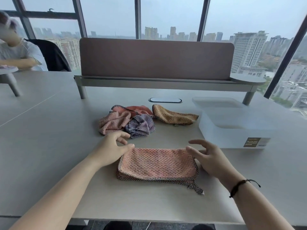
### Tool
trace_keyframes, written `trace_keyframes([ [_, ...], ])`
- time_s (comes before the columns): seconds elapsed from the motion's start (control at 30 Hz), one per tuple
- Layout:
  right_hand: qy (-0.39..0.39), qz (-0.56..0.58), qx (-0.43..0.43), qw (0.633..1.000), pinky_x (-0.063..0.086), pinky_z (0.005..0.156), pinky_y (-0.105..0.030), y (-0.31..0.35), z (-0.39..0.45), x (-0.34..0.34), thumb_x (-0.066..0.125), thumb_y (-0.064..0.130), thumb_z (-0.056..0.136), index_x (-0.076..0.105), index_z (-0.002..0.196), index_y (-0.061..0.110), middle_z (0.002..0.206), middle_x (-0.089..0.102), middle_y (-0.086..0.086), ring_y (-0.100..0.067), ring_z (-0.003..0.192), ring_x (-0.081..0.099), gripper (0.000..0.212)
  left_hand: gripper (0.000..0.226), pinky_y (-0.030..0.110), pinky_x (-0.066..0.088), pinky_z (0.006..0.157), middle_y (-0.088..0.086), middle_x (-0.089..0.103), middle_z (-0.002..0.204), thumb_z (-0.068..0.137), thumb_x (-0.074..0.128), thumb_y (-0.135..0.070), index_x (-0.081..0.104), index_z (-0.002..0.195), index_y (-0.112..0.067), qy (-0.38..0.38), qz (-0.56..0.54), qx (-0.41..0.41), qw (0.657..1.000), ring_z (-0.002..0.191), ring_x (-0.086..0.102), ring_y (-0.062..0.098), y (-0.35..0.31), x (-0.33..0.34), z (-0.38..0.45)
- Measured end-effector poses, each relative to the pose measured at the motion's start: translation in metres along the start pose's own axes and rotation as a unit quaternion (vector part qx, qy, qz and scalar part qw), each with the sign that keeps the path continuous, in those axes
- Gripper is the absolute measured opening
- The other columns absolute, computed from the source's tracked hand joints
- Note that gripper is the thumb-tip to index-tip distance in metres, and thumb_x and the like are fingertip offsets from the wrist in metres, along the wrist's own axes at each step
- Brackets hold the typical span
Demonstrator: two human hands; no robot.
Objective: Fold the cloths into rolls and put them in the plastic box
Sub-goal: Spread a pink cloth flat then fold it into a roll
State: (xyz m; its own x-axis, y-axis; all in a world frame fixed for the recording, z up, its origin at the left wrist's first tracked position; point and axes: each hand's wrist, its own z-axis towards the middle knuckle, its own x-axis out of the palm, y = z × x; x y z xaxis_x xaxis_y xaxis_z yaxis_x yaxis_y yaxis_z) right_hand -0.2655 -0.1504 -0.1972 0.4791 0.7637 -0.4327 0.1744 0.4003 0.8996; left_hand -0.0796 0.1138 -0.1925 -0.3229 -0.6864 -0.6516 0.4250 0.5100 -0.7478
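Two hands frame the folded pink cloth (157,163) lying flat on the counter (49,130) in front of you. Your left hand (114,146) sits at the cloth's far left corner, thumb tip touching the folded edge, the other fingers loosely spread and holding nothing. Your right hand (209,156) hovers at the far right corner with fingers splayed and relaxed, thumb just at the cloth's edge; a dark cord bracelet (239,186) circles that wrist. Just beyond your left hand lies a crumpled heap: a pale pink cloth (113,122), a purple cloth (141,127) and a coral cloth (141,109) behind them. Beyond and between your hands, a tan cloth (174,117) lies loosely folded. Past your right hand stands the translucent plastic box (232,135), open-topped, a label on its near side.
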Motion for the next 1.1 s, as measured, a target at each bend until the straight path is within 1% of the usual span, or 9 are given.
trace_keyframes([
  [0.1, 0.004, -0.035, 0.021, 0.999, 0.056, 0.064, -0.033, -0.001, 0.016, 0.006, 0.077, 0.035, 0.083, 0.073, 0.094, 0.034, 0.079, 0.077, 0.000, -0.016, 0.066, 0.071, 0.012, 0.026, 0.016, 0.045, 0.070, -0.007, 0.073, 0.087, 0.076, 0.084, -0.026, 0.070, 0.097, -0.029, 0.028, 0.018, -0.013, 0.999, 0.081, 0.068, 0.004, 0.001, 0.001, 0.006],
  [0.23, -0.047, -0.033, -0.007, 0.998, 0.050, 0.061, -0.022, -0.009, 0.017, 0.017, 0.079, 0.021, 0.082, 0.077, 0.082, 0.030, 0.078, 0.075, 0.003, -0.013, 0.073, 0.069, 0.009, 0.014, 0.018, 0.050, 0.071, 0.003, 0.077, 0.079, 0.076, 0.085, -0.014, 0.075, 0.085, -0.018, 0.014, -0.044, -0.043, 0.998, 0.071, 0.069, 0.007, 0.011, 0.002, 0.006],
  [0.37, -0.085, -0.028, -0.015, 0.996, 0.047, 0.063, -0.022, -0.013, 0.018, 0.018, 0.077, 0.018, 0.083, 0.077, 0.081, 0.028, 0.076, 0.074, 0.004, -0.010, 0.073, 0.067, 0.010, 0.011, 0.017, 0.048, 0.069, 0.004, 0.077, 0.078, 0.077, 0.083, -0.011, 0.074, 0.083, -0.015, -0.006, -0.074, -0.055, 0.996, 0.069, 0.068, 0.007, 0.014, 0.002, 0.009],
  [0.7, -0.111, -0.118, -0.024, 0.986, 0.044, 0.063, -0.021, -0.012, 0.020, 0.023, 0.074, 0.027, 0.085, 0.072, 0.083, 0.031, 0.076, 0.068, 0.012, -0.002, 0.075, 0.061, 0.005, 0.012, 0.030, 0.054, 0.070, -0.003, 0.075, 0.072, 0.075, 0.085, -0.026, 0.073, 0.076, -0.023, -0.059, -0.015, -0.046, 0.997, 0.073, 0.071, 0.016, 0.017, 0.010, 0.011],
  [0.8, -0.097, -0.139, -0.024, 0.985, 0.041, 0.062, -0.016, -0.007, 0.013, 0.022, 0.079, 0.034, 0.079, 0.072, 0.090, 0.030, 0.080, 0.066, 0.015, 0.000, 0.077, 0.060, 0.014, 0.017, 0.020, 0.048, 0.066, -0.012, 0.072, 0.086, 0.075, 0.084, -0.033, 0.071, 0.084, -0.026, -0.084, 0.069, -0.022, 0.994, 0.083, 0.068, 0.014, 0.010, 0.009, 0.002],
  [0.87, -0.109, -0.202, -0.021, 0.973, 0.045, 0.066, -0.024, -0.003, 0.007, 0.019, 0.077, 0.041, 0.080, 0.069, 0.098, 0.032, 0.090, 0.063, 0.014, -0.010, 0.083, 0.063, 0.022, 0.019, 0.028, 0.050, 0.074, -0.012, 0.068, 0.103, 0.079, 0.078, -0.043, 0.071, 0.092, -0.031, -0.119, 0.185, 0.041, 0.975, 0.096, 0.065, 0.016, 0.005, 0.008, -0.006],
  [0.93, -0.172, -0.339, -0.047, 0.924, 0.048, 0.068, -0.030, 0.006, 0.002, 0.019, 0.071, 0.047, 0.082, 0.067, 0.107, 0.032, 0.105, 0.058, 0.008, -0.020, 0.090, 0.063, 0.029, 0.023, 0.035, 0.050, 0.089, -0.009, 0.065, 0.120, 0.087, 0.069, -0.044, 0.071, 0.105, -0.030, -0.114, 0.238, 0.130, 0.956, 0.111, 0.061, 0.018, -0.005, 0.011, -0.011],
  [1.0, -0.216, -0.379, -0.127, 0.891, 0.050, 0.074, -0.034, 0.021, -0.002, 0.032, 0.069, 0.045, 0.084, 0.068, 0.110, 0.028, 0.113, 0.057, 0.002, -0.024, 0.095, 0.063, 0.032, 0.034, 0.038, 0.039, 0.108, -0.008, 0.054, 0.143, 0.096, 0.055, -0.046, 0.065, 0.125, -0.030, -0.050, 0.259, 0.180, 0.948, 0.132, 0.050, 0.017, -0.022, 0.020, -0.013],
  [1.1, -0.102, -0.311, -0.204, 0.923, 0.042, 0.100, -0.036, 0.049, -0.008, 0.075, 0.053, 0.046, 0.095, 0.062, 0.125, 0.028, 0.133, 0.056, 0.002, -0.020, 0.120, 0.055, 0.036, 0.050, 0.039, 0.019, 0.122, -0.009, 0.029, 0.161, 0.102, 0.026, -0.044, 0.039, 0.148, -0.030, 0.068, 0.286, 0.194, 0.936, 0.149, 0.024, 0.013, -0.039, 0.044, -0.013],
])
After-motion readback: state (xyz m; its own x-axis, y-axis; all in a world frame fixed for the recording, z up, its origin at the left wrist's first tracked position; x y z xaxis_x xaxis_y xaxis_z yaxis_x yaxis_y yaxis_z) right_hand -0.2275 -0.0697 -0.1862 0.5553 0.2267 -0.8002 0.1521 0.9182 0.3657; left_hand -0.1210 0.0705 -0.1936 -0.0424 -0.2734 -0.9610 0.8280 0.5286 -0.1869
